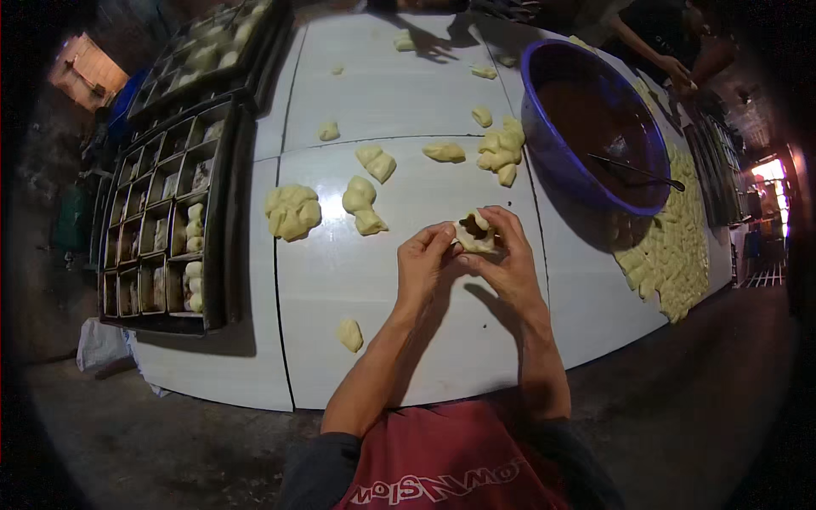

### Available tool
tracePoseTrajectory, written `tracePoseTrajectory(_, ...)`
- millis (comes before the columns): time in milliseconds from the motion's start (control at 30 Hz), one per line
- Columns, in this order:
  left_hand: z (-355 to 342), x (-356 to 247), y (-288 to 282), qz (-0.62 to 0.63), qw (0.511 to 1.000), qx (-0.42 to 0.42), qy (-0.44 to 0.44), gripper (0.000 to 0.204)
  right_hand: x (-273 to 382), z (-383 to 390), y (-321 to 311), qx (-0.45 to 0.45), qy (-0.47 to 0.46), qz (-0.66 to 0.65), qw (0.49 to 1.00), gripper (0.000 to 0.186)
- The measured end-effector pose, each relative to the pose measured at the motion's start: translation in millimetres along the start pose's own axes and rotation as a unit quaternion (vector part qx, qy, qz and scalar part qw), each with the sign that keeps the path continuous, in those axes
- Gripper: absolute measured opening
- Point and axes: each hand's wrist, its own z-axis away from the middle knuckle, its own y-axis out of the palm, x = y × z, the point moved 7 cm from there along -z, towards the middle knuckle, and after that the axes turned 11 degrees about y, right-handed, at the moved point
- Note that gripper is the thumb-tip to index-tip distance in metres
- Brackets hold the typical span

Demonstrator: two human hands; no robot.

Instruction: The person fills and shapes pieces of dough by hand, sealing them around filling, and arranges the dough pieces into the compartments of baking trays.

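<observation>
Above the near middle of the white table [340, 297], a piece of pale dough [482, 245] is held between both hands. A dark brown patch shows in its hollow. My left hand [423, 262] pinches its left edge with thumb and fingertips. On the other side, my right hand [512, 259] curls round it, fingers at the far edge and thumb near the front. Loose dough lumps lie beyond and left of the hands: a large lump [292, 212], a twisted one [361, 204], a cluster [501, 151] and a small one [349, 335] nearer me.
To the right stands a purple basin [544, 161] of brown filling [595, 119], a long-handled utensil [637, 172] resting across it. Cut dough pieces [667, 263] cover the table's right edge. Divided metal tins [157, 229], some holding dough, stand left. Another person's hand [676, 70] shows far right.
</observation>
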Motion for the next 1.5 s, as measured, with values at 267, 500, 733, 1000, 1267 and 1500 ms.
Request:
tracePoseTrajectory(267, 16, -50, -17, -0.12, 0.984, -0.036, 0.124, 0.034, 22, 9, 37, -0.115, -0.022, 0.028, 0.993, 0.014)
tracePoseTrajectory(500, 4, -70, -23, -0.145, 0.984, 0.1, -0.035, 0.038, 11, 14, 54, 0.096, 0.186, -0.276, 0.938, 0.028)
tracePoseTrajectory(733, 34, -79, -14, -0.158, 0.976, 0.13, 0.069, 0.031, 21, 21, 45, 0.042, -0.088, -0.142, 0.985, 0.039)
tracePoseTrajectory(1000, 43, -61, -19, -0.143, 0.979, 0.137, 0.048, 0.027, 12, 30, 50, -0.141, -0.091, -0.133, 0.977, 0.017)
tracePoseTrajectory(1267, 45, -50, -31, -0.23, 0.968, 0.09, 0.044, 0.021, 25, 41, 43, -0.048, 0.003, -0.034, 0.998, 0.023)
tracePoseTrajectory(1500, 45, -52, -44, -0.488, 0.855, 0.026, 0.176, 0.036, -19, 77, 46, 0.07, 0.084, 0.069, 0.992, 0.022)
